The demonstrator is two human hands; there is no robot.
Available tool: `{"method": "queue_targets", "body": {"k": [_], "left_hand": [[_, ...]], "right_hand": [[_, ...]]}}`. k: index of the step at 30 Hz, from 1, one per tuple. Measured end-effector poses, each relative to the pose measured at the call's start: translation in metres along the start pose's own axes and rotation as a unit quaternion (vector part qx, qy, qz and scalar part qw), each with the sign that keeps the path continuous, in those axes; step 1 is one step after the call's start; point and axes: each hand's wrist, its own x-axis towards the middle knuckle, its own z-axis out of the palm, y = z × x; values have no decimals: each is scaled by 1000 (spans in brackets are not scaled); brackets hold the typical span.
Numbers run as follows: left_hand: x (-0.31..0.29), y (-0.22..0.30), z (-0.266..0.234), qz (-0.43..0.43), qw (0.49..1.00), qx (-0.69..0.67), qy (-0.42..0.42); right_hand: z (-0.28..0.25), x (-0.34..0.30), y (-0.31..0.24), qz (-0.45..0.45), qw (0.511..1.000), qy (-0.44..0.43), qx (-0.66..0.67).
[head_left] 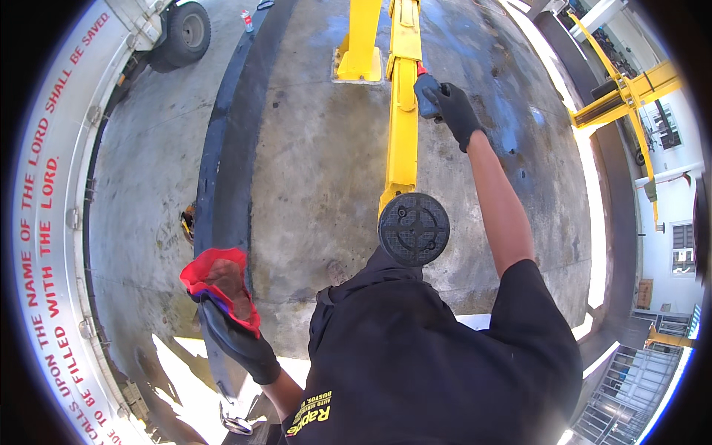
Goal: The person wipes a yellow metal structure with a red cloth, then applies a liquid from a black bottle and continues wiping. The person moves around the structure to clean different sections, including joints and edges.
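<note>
My right hand [454,111], in a black glove, is stretched out to a yellow lift arm [404,141]. Its fingers are closed round a dark blue-grey block [427,96] with a small red part at its top, held against or right beside the arm's right side. Down at the left, my left hand [237,341], also gloved in black, grips a crumpled red cloth [241,285] with a brownish middle. At the near end of the lift arm, just before my body, is a round black rubber pad [414,229].
A yellow post base [360,67] is bolted to the concrete floor [319,148] beside the arm. A long dark beam [222,163] runs along the left. Beyond it stands a white truck [55,222] with a wheel [187,33]. Another yellow lift [627,96] is at the right.
</note>
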Motion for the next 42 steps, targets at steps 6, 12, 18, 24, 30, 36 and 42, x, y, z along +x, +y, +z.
{"method": "queue_targets", "body": {"k": [6, 12, 18, 24, 30, 36, 42], "left_hand": [[34, -42, 9, -7, 999, 38, 3], [43, -28, 20, -41, 999, 2, 29], [37, -30, 42, -78, 997, -21, -17], [61, -30, 56, -53, 998, -3, -17], [69, -26, 72, 0, 999, -30, -19], [60, 7, 85, 30, 991, -111, -74], [39, 25, 82, 55, 982, -144, -105]], "right_hand": [[29, 73, -1, 67, 995, -34, -62], [41, 104, -18, 107, 992, -71, -13], [44, 113, -37, 116, 991, -65, -10], [41, 148, -19, 111, 991, -76, -4], [23, 196, 18, 32, 993, -98, -52], [-11, 238, 44, 99, 946, -261, 162], [-20, 221, 31, 74, 963, -244, 83]]}}
